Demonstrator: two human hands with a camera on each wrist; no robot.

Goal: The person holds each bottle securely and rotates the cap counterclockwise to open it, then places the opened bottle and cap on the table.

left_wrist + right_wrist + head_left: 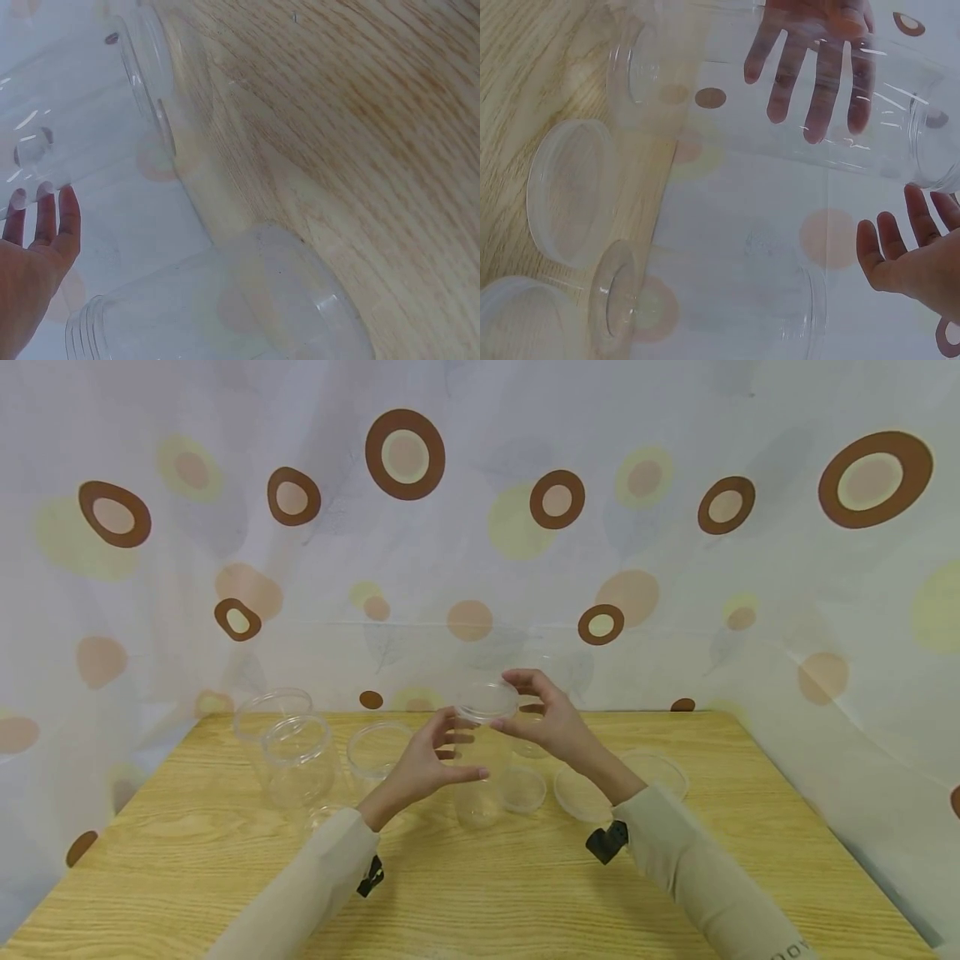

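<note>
A tall clear plastic jar [480, 806] stands upright in front of me, raised over the table in the head view. My left hand [423, 764] grips its side, thumb in front and fingers behind. Those left fingers [821, 90] show through the transparent wall in the right wrist view. At the jar's mouth is a round clear lid [487, 703], pinched at its edge between the thumb and fingers of my right hand [551, 718]. In the left wrist view, fingertips of the left hand [41, 259] press against the jar wall [75, 97].
Several clear jars stand at the left, among them a wide one [297, 777] and another [378, 750] near my left hand. Round lids lie at the right: a small one [522, 790] and a larger one [583, 795]. A patterned curtain [465, 568] hangs behind the wooden table [480, 893].
</note>
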